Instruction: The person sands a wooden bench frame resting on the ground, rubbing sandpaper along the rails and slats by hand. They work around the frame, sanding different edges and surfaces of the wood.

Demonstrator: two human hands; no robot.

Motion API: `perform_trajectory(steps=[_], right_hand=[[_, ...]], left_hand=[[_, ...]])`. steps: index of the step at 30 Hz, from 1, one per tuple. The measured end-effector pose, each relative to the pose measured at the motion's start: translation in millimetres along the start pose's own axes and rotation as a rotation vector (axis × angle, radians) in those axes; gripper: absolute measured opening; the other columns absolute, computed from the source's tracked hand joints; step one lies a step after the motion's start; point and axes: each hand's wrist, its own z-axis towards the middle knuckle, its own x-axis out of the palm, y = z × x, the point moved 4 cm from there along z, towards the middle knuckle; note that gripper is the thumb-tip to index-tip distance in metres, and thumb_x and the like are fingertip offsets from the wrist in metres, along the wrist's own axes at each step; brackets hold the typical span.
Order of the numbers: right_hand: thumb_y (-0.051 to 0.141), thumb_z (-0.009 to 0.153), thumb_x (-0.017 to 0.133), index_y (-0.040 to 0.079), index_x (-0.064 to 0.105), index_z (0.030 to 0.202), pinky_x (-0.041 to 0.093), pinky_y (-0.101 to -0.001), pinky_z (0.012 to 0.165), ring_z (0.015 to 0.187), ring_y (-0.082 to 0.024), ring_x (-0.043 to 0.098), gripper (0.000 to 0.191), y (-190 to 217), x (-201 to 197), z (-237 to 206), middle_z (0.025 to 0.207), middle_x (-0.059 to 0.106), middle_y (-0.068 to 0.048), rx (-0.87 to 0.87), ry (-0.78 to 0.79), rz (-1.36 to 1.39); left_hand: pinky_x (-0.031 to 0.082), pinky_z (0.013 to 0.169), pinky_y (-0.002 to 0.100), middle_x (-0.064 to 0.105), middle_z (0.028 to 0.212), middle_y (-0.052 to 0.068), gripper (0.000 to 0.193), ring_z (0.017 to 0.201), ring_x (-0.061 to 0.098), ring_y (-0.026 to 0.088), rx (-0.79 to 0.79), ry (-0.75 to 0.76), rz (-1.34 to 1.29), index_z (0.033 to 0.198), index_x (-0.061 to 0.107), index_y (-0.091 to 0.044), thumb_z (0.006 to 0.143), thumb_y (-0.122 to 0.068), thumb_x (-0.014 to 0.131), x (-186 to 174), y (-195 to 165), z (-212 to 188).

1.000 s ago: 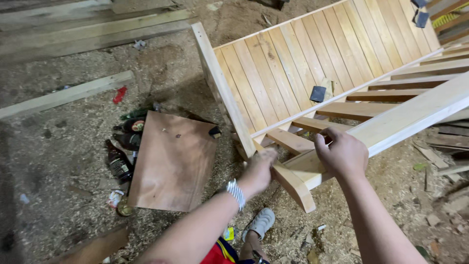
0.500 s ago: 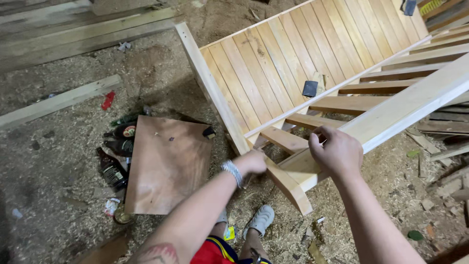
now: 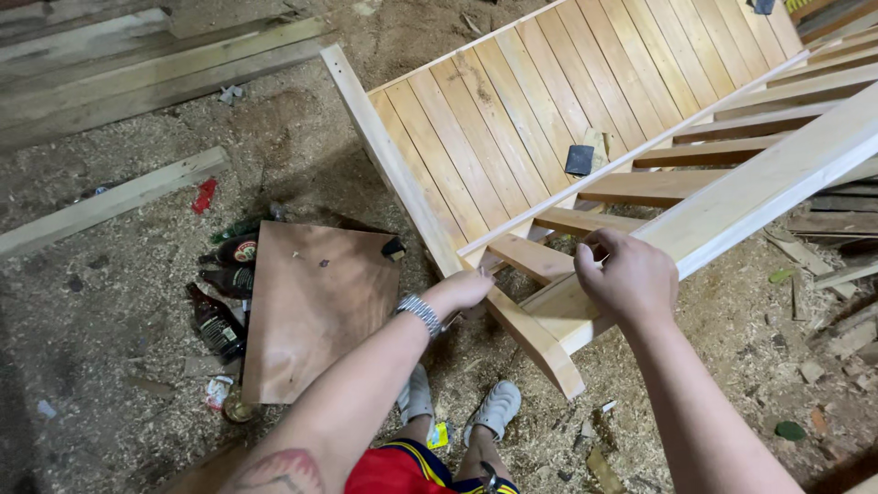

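A person stands over an unfinished wooden frame (image 3: 640, 197) on a sawdust-strewn floor (image 3: 110, 302), both bare hands at its near corner. The right hand (image 3: 626, 279) wraps over the end of the pale side rail (image 3: 759, 187), fingers (image 3: 590, 265) curled narrow and closed around the rail's upper edge, the thumb hidden behind the wood. The rail runs up and away from those fingers toward the far right. The left hand (image 3: 462, 291), a metal watch (image 3: 421, 314) at its wrist, reaches in beneath the lowest cross slat (image 3: 530, 256); its fingers are bent and tucked against the short angled leg (image 3: 530, 338), but whether they grip it or only press on it cannot be told. The leg slants down from the left fingertips toward the person's light shoes (image 3: 494, 407). Beyond both hands, the frame's slatted panel (image 3: 530, 119) lies flat, a small dark block (image 3: 579, 160) resting on it. Left of the left hand, a brown plywood board (image 3: 311, 306) lies on the floor, several dark bottles (image 3: 219, 311) just beside its far edge. Long planks (image 3: 110, 197) lie well apart, farther left.
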Motion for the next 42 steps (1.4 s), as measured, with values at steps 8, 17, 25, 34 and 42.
perform_trajectory(steps=[8, 17, 25, 34, 42], right_hand=[[0.044, 0.089, 0.062, 0.02, 0.078, 0.097, 0.058, -0.0436, 0.075, 0.082, -0.03, 0.074, 0.03, 1.2, -2.1, -0.2, 0.086, 0.077, -0.007, 0.003, 0.013, -0.04], [0.043, 0.088, 0.063, 0.019, 0.077, 0.097, 0.058, -0.0445, 0.074, 0.08, -0.031, 0.073, 0.03, -1.1, -1.9, -0.6, 0.086, 0.077, -0.006, -0.006, -0.015, -0.008], [0.042, 0.088, 0.063, 0.018, 0.077, 0.097, 0.058, -0.046, 0.073, 0.079, -0.032, 0.073, 0.029, -3.7, 1.7, 0.6, 0.086, 0.077, -0.007, -0.011, -0.007, 0.012], [0.043, 0.087, 0.063, 0.017, 0.077, 0.097, 0.058, -0.0462, 0.074, 0.08, -0.032, 0.073, 0.031, -4.3, 1.1, 2.6, 0.086, 0.077, -0.009, -0.024, -0.021, 0.0], [0.043, 0.088, 0.062, 0.017, 0.077, 0.099, 0.058, -0.0461, 0.077, 0.08, -0.033, 0.073, 0.032, -7.8, 4.0, 0.9, 0.082, 0.076, -0.011, 0.002, -0.003, -0.038]], left_hand=[[0.053, 0.094, 0.044, 0.072, 0.11, 0.027, 0.048, 0.1, 0.071, 0.037, -0.063, 0.052, 0.085, 0.107, 0.074, 0.007, 0.095, -0.025, 0.039, -2.0, -18.8, -3.5], [0.052, 0.097, 0.044, 0.069, 0.116, 0.029, 0.046, 0.107, 0.068, 0.04, 0.013, -0.008, 0.146, 0.11, 0.071, 0.007, 0.094, -0.024, 0.042, 1.7, -17.7, 11.1], [0.056, 0.091, 0.046, 0.072, 0.105, 0.03, 0.042, 0.099, 0.072, 0.04, -0.103, 0.034, 0.027, 0.103, 0.069, 0.007, 0.097, -0.025, 0.044, 7.2, 4.2, 11.5], [0.054, 0.09, 0.045, 0.07, 0.105, 0.03, 0.041, 0.099, 0.07, 0.041, -0.078, -0.008, -0.009, 0.106, 0.069, 0.007, 0.099, -0.025, 0.045, 3.8, -5.1, -5.5], [0.053, 0.094, 0.044, 0.072, 0.106, 0.031, 0.046, 0.102, 0.071, 0.04, -0.073, -0.006, -0.047, 0.108, 0.067, 0.009, 0.1, -0.029, 0.043, -1.7, -1.2, 1.9]])
